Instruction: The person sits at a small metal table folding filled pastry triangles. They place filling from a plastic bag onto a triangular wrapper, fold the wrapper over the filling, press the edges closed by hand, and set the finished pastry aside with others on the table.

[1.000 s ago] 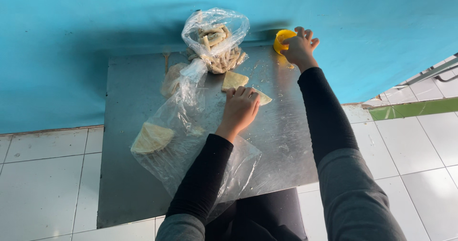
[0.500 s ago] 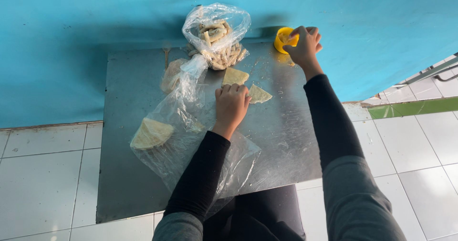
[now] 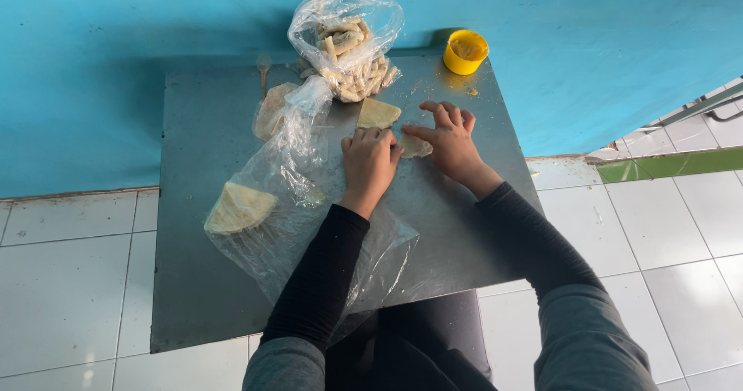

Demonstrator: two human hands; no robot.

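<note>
Right hand (image 3: 451, 145) left yellow cup (image 3: 465, 51); both hands flat, open on pale folded wrapper (image 3: 415, 146), left hand (image 3: 370, 163) too

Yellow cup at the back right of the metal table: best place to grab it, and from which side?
Grip the yellow cup by its outer side wall, just under the rim, coming in from the right hand side at the front. It stands upright and open-topped with something yellowish inside, so a top pinch would likely dip into that. The blue wall sits close behind, and the tied bag of rolls crowds its left.
</note>
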